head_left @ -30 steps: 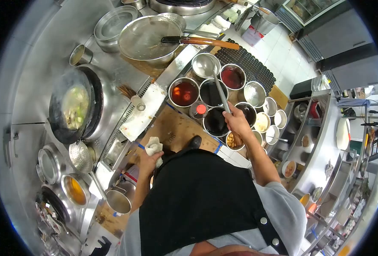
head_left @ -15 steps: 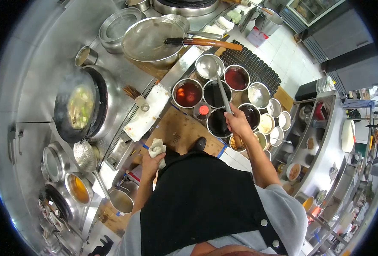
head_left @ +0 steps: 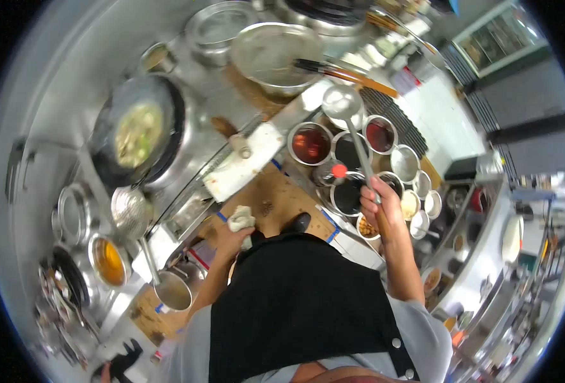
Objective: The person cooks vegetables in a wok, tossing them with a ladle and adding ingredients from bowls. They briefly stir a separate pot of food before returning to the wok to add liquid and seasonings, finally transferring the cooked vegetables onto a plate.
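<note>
My right hand (head_left: pixel 383 205) is wrapped round the handle of a long ladle (head_left: pixel 357 143). Its round metal bowl is held over the far end of a cluster of pots. Under and beside it stand a pot of reddish liquid (head_left: pixel 310 144), pots of dark liquid (head_left: pixel 348 193) and a bottle with a red cap (head_left: pixel 338 171). My left hand (head_left: pixel 232 239) grips a crumpled pale cloth (head_left: pixel 241 220) near the counter edge. At the left, a wok (head_left: pixel 107 137) holds pale and green pieces of food (head_left: pixel 139 134) in liquid.
A large round strainer (head_left: pixel 276 54) rests at the back with brown-handled tools across its rim. A perforated skimmer (head_left: pixel 131 210) lies left, near a pot of orange liquid (head_left: pixel 110 262). Another person's black-gloved hand (head_left: pixel 126 362) shows at lower left. Steel shelving (head_left: pixel 467 255) stands right.
The ladle has lifted away from the pots, its bowl now nearer and clear of the pot it was over. The whole view has shifted and tilted. My left hand still holds the cloth.
</note>
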### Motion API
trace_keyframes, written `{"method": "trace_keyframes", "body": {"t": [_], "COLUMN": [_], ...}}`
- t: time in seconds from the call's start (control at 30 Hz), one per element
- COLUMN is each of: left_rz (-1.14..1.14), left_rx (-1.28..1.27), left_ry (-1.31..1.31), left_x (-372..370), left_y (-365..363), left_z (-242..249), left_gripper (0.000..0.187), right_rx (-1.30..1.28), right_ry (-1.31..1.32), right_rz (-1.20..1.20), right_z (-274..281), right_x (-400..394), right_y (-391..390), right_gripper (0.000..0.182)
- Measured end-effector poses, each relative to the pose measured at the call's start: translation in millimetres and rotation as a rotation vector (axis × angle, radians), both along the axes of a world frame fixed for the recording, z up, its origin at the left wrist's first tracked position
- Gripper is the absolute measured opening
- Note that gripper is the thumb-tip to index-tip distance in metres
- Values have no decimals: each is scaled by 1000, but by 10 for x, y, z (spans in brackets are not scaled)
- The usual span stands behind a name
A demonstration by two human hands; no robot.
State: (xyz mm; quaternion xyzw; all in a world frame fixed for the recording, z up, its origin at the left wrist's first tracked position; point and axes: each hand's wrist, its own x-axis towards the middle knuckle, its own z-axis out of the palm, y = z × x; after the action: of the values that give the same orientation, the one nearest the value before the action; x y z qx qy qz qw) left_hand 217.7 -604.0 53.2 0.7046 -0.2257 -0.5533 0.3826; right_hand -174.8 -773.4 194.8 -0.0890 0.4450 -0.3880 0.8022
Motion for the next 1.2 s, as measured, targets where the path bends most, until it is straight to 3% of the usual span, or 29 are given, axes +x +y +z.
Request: {"method": "trace_keyframes", "body": {"t": [0.07,0.13,0.27,0.37,0.47,0.57,0.67,0.77,0.8,0.83,0.9,1.0,1.1,1.2], "left_rz": [-19,101,164,305,515,525,608,715,745,773,794,788,825,788], "left_rx": [40,-34,-16,-152,-246,-280,-308,-311,-317,-323,-337,-335,-330,-310], "left_ry": [-102,-91,92,128,23,160,190,299,314,330,381,471,516,542], "left_x": [186,309,972,1410,1725,2211,2525,2741,2784,2807,2821,2833,2849,2913], "left_y": [64,44,184,411,458,606,707,776,790,793,766,638,502,460], "left_z": [-171,129,363,311,729,536,452,444,431,414,303,296,295,292], "left_gripper": [46,40,30,25,22,20,22,26,27,27,28,30,23,27], "right_rx": [30,61,128,26,-199,-535,-669,-862,-747,-752,-576,-506,-676,-830], "right_ry": [-89,-183,-324,-301,16,290,287,689,693,668,556,411,552,702], "right_rz": [60,117,300,476,628,854,928,882,842,819,944,1054,1002,957], "right_z": [45,281,326,296,338,89,-147,-526,-360,-657,-237,-588,-656,-858], "right_x": [207,636,1450,2211,3163,3949,4555,4753,4830,4756,4938,5288,5555,5194], "right_y": [118,249,380,324,217,-119,-436,-323,-91,6,313,-326,-676,-367], "right_gripper": [26,43,46,45,43,57,66,70,72,74,75,76,69,71]}}
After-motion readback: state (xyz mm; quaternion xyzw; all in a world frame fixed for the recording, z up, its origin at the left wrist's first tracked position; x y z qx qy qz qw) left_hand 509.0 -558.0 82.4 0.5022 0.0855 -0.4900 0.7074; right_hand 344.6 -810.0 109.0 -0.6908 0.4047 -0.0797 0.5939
